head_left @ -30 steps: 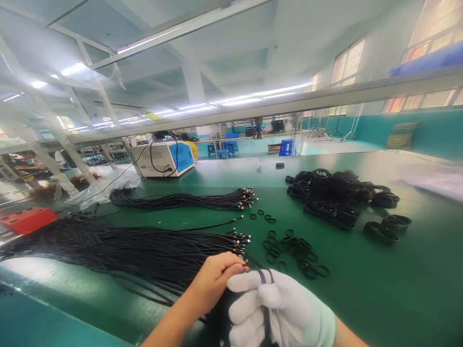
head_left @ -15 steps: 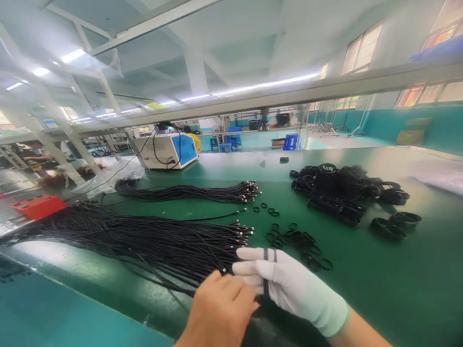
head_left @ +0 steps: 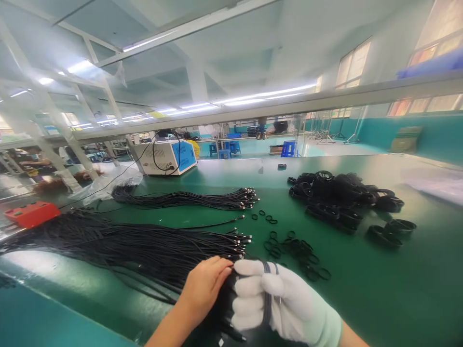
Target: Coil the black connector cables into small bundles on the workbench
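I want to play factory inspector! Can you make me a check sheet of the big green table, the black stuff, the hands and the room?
Surface: green tabletop, shiny, tiny pale specks.
Things being handled: cables and dark strands at the hands.
Clutter: small black rings scattered; heaped black coils; crumpled clear plastic.
Hands: left hand bare, its grip unclear; right hand gloved, curled over the strands.
Cables: near bundle and far bundle, ends pointing right.
Surroundings: red box, white-and-blue machine, blue stools beyond.
Spills: nothing seen.
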{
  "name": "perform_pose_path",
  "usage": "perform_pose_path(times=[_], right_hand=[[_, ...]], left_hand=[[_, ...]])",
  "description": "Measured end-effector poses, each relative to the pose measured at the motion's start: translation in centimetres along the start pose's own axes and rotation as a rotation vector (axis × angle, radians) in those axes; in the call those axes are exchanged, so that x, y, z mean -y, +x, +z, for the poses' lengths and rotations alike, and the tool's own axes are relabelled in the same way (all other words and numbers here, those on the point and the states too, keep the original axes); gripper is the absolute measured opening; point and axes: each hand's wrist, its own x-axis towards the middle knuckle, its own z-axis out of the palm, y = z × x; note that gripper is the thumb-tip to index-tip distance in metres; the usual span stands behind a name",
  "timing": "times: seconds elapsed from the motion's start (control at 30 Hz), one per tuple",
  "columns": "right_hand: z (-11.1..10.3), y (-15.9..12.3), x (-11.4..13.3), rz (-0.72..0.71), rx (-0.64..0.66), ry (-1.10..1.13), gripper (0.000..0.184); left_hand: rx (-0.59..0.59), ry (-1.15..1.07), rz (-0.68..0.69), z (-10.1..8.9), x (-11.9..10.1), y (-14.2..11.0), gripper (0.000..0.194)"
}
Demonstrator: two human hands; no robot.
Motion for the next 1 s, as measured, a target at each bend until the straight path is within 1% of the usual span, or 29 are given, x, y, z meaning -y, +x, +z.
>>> perform_pose_path(times=[0.07,0.13,0.23,0.27,0.3,0.33,0.37,0.4,0.43,0.5,0.57,0.63,0.7,0.77,0.8,0.83,0.87,0.9,1.0], right_hand=[[0.2,0.2,1.0,-0.072,-0.065,0.087,0.029],[0.2,0.4,1.7,-0.126,-0.104,0.15,0.026],[-0.2,0.6,1.7,-0.152,-0.19,0.094,0.015],[-0.4,0.6,1.4,-0.141,-0.236,0.051,0.015],[-0.5,0.5,1.0,-0.119,-0.286,0.006,0.018],[-0.6,0.3,0.5,-0.088,-0.326,-0.033,0.024],[-0.7,0.1,0.1,-0.044,-0.338,-0.064,0.027],[-0.8,-0.1,-0.4,0.012,-0.322,-0.084,0.027],[-0.8,-0.3,-0.8,0.073,-0.282,-0.092,0.024],[-0.9,-0.6,-1.6,0.187,-0.167,-0.063,0.016],[-0.9,-0.8,-2.3,0.293,-0.077,0.017,0.017],[-0.8,-0.8,-3.0,0.38,-0.035,0.109,0.024],[-0.7,-0.7,-3.5,0.437,-0.011,0.174,0.029],[-0.5,-0.5,-3.7,0.413,-0.015,0.208,0.032],[-0.3,-0.3,-3.7,0.377,-0.029,0.213,0.033],[-0.1,-0.2,-3.6,0.327,-0.046,0.213,0.035],[0.0,0.0,-3.3,0.267,-0.059,0.211,0.037],[0.1,0.1,-3.0,0.2,-0.072,0.208,0.038],[0.1,0.5,-1.6,0.004,-0.125,0.169,0.036]], left_hand=[[-0.066,0.226,-0.017,0.6,0.7,-1.2,0.027],[-0.102,0.34,0.057,1.3,0.3,-2.6,0.024],[-0.147,0.389,0.238,2.3,-1.7,-4.1,0.019],[-0.17,0.39,0.288,2.4,-2.5,-4.4,0.019],[-0.196,0.386,0.328,2.4,-3.2,-4.4,0.019],[-0.225,0.382,0.355,2.2,-3.8,-4.4,0.019],[-0.247,0.375,0.372,1.8,-4.2,-4.2,0.019],[-0.252,0.368,0.382,1.1,-4.4,-3.9,0.018],[-0.238,0.358,0.386,0.3,-4.5,-3.6,0.017],[-0.171,0.31,0.386,-1.6,-4.3,-2.9,0.017],[-0.071,0.194,0.364,-3.0,-3.7,-2.3,0.012],[0.038,-0.011,0.281,-3.4,-3.1,-1.9,0.008],[0.133,-0.268,0.145,-2.9,-2.6,-1.7,0.008],[0.176,-0.494,0.015,-1.8,-2.1,-1.6,0.014],[0.176,-0.559,-0.026,-1.3,-2.0,-1.6,0.018],[0.172,-0.578,-0.05,-0.8,-1.8,-1.7,0.022],[0.164,-0.546,-0.067,-0.5,-1.6,-1.7,0.025],[0.153,-0.469,-0.083,-0.2,-1.5,-1.8,0.026],[0.092,-0.134,-0.139,0.4,-1.2,-2.4,0.026]])
